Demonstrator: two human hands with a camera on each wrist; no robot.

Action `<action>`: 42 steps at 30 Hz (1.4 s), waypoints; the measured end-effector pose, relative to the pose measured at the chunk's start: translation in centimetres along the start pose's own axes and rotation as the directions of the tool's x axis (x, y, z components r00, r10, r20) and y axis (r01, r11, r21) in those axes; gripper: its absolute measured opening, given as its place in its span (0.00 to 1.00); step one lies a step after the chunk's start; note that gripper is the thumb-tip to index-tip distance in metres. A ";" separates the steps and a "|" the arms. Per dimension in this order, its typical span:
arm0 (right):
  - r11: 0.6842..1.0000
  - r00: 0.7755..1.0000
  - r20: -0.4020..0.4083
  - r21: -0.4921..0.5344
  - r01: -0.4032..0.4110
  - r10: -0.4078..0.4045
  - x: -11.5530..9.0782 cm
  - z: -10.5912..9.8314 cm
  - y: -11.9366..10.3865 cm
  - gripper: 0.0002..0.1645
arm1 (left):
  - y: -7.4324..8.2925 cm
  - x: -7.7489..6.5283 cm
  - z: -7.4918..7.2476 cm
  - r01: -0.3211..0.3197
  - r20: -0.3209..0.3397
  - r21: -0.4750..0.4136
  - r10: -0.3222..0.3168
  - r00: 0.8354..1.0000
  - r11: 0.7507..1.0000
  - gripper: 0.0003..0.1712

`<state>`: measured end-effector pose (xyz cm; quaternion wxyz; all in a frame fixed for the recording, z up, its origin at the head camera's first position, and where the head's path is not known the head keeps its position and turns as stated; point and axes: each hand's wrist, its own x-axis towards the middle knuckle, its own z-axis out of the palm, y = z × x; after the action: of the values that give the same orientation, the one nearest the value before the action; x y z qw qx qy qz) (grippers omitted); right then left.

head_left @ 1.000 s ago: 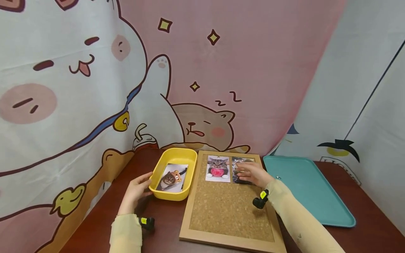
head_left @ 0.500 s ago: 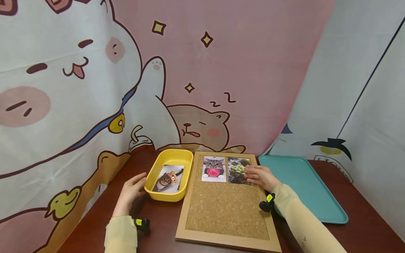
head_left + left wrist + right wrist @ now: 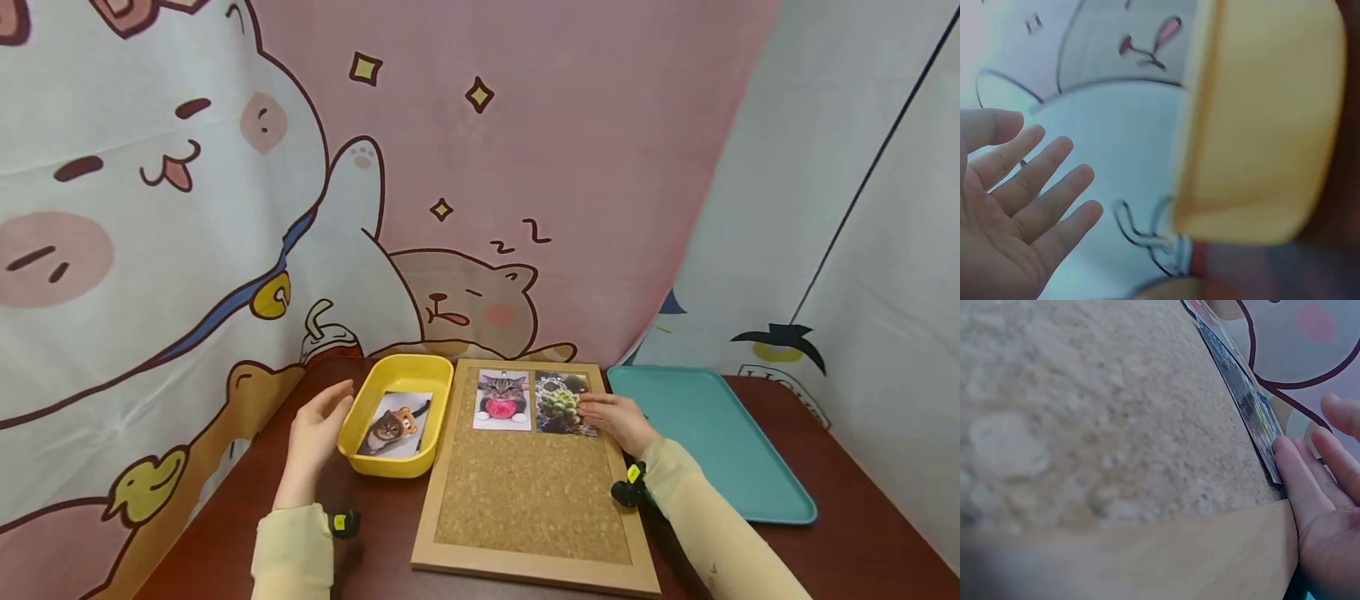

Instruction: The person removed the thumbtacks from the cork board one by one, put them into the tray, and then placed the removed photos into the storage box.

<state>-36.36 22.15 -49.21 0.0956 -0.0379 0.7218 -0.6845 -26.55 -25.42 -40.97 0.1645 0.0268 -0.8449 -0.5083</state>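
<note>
My right hand (image 3: pixel 618 421) lies at the right edge of a photo of green succulents (image 3: pixel 558 403), fingertips on the print, fingers extended. That photo is on a wood-framed cork board (image 3: pixel 532 500), beside a photo of a cat with a pink heart (image 3: pixel 502 400). My left hand (image 3: pixel 317 429) is raised left of a yellow plastic tub (image 3: pixel 401 468), with fingers spread and nothing held, as the left wrist view confirms. Inside the tub is a photo of a cat in a bear hat (image 3: pixel 397 425).
To the right of the board lies a teal tray (image 3: pixel 712 442), partly behind the right forearm. A cartoon-print cloth (image 3: pixel 600 167) hangs behind the dark red-brown table (image 3: pixel 382 533).
My right hand has shifted right across the succulent photo to its edge, uncovering most of it. My left hand has come off the tub's rim and risen slightly. The head view has turned slightly right.
</note>
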 end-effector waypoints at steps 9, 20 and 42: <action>0.999 1.000 -0.024 -0.038 0.012 -0.013 0.0 0.7 -0.2 0.26 | 5.3 -1.5 3.5 -0.254 0.061 0.024 0.253 0.966 0.967 0.19; 0.999 0.997 -0.079 -0.048 -0.013 0.009 0.3 1.0 -0.5 0.24 | 9.6 -1.9 13.5 -0.476 0.378 0.059 0.421 0.825 0.878 0.19; 0.999 0.990 -0.144 -0.043 -0.012 0.005 -0.2 1.2 0.0 0.23 | 9.1 0.3 25.1 -0.525 0.770 0.348 0.083 0.632 0.777 0.33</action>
<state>-35.93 21.03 -49.29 0.0453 0.0126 0.7418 -0.6689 -33.39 0.29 -43.77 -0.1063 -0.2786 -0.9378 -0.1779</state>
